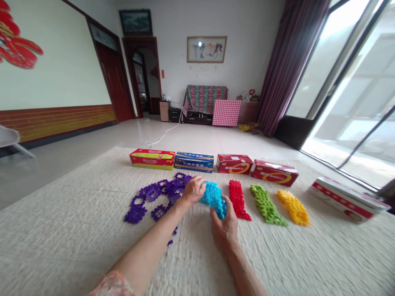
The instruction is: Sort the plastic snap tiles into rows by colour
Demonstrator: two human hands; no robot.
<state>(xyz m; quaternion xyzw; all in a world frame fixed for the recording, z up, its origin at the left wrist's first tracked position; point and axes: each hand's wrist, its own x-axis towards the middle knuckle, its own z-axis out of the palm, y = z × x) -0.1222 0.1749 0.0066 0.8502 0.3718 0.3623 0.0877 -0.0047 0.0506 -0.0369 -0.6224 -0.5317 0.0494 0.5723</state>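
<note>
On a cream quilted mat (pixel 68 230) lie rows of plastic lattice tiles sorted by colour. My left hand (pixel 194 190) curls over the far end of a stack of light blue tiles (pixel 213 196). My right hand (pixel 225 224) grips the near end of the same blue stack. Loose purple tiles (pixel 156 197) are scattered just left of my left hand. To the right lie a red row (pixel 238 200), a green row (pixel 267 204) and a yellow row (pixel 293 206).
Several cardboard boxes stand along the mat's far edge: a red and yellow box (pixel 152 159), a blue box (pixel 194 161), two red boxes (pixel 234 163). Another white and red box (pixel 347 199) lies at the right. Glass doors (pixel 354 90) run along the right; bare floor lies beyond the mat.
</note>
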